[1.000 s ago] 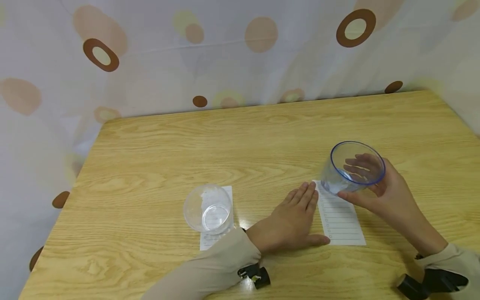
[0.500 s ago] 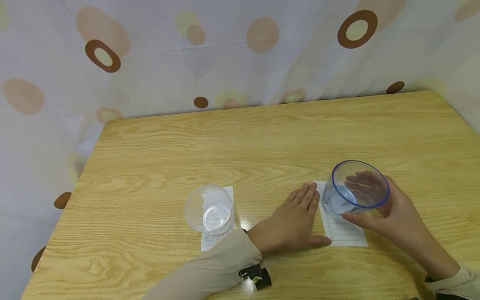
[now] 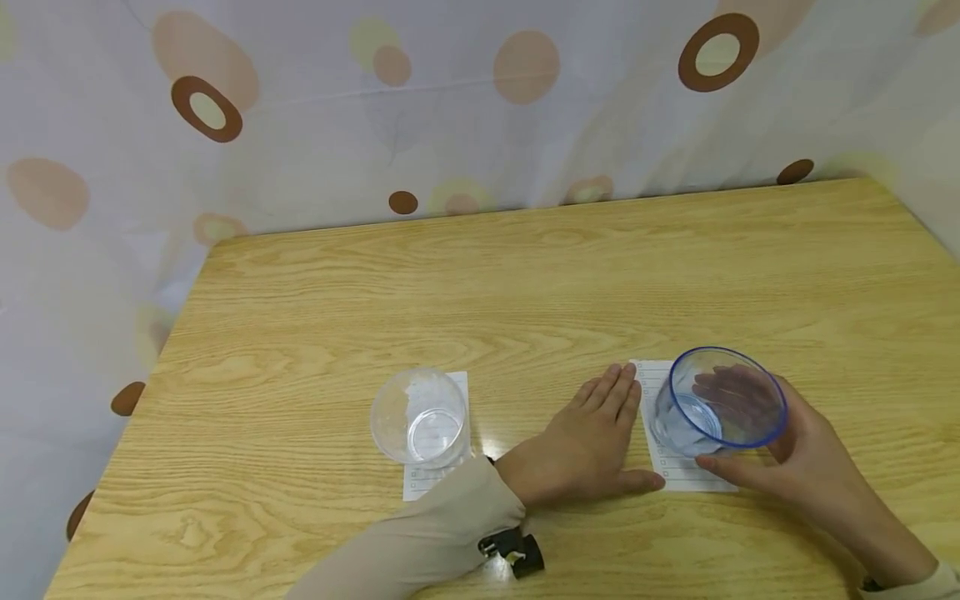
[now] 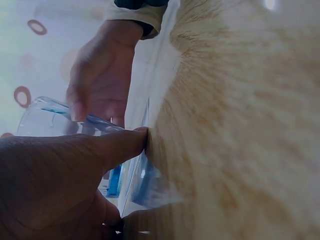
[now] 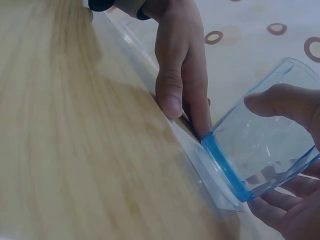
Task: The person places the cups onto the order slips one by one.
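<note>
My right hand (image 3: 810,462) grips a clear cup with a blue rim (image 3: 675,417), fingers behind it and thumb on the near side. In the right wrist view the blue-tinted base of this cup (image 5: 227,167) is right at the lined paper slip (image 3: 693,479). The cup leans in the head view, its mouth toward the upper right. My left hand (image 3: 581,446) lies palm down with straight fingers, its fingertips and thumb at the left edge of that slip. Part of the slip is hidden under the cup.
A second clear cup (image 3: 390,429) stands upright on another lined slip (image 3: 418,487), left of my left hand. The wooden table (image 3: 525,292) reaches back to a white curtain (image 3: 300,167) with brown and peach circles.
My right hand has brought the blue-rimmed cup nearer to me and slightly right, down along the slip. My left hand has stayed in place. The second cup has not moved.
</note>
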A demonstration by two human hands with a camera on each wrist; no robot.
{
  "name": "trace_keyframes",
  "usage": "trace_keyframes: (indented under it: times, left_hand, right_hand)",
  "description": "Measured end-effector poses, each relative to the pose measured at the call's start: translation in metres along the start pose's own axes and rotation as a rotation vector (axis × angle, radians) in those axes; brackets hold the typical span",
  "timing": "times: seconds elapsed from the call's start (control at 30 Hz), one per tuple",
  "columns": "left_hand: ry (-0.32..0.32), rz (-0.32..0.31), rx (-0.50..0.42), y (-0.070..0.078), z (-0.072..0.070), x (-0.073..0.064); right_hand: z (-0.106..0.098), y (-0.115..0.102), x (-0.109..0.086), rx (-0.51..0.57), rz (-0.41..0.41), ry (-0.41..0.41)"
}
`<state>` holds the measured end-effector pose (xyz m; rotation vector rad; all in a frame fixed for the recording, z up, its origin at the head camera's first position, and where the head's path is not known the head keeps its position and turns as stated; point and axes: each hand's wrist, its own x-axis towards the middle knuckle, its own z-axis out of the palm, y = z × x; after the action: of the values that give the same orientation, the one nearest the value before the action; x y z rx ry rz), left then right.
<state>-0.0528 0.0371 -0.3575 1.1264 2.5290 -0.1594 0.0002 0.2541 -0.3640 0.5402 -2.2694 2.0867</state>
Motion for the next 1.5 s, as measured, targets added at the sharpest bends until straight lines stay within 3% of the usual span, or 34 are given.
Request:
trace_keyframes:
  times: [0.43,0.83,1.13,1.5]
  left_hand:
    - [0.002,-0.002,0.002,0.0,0.0,-0.001]
    - [0.007,0.012,-0.009,-0.001,-0.001,-0.002]
    - [-0.001,0.003,-0.01,-0.001,-0.001,-0.001]
    - [-0.005,-0.001,-0.018,-0.001,-0.001,-0.001]
  right_hand:
    - [0.001,0.009,-0.006,-0.07,0.061,0.057]
    - [0.004,0.009,-0.012,-0.416,0.189,0.131]
    - [0.005,0.007,-0.01,-0.462,0.169,0.139]
    - [0.007,0.008,-0.011,-0.461,0.213,0.152]
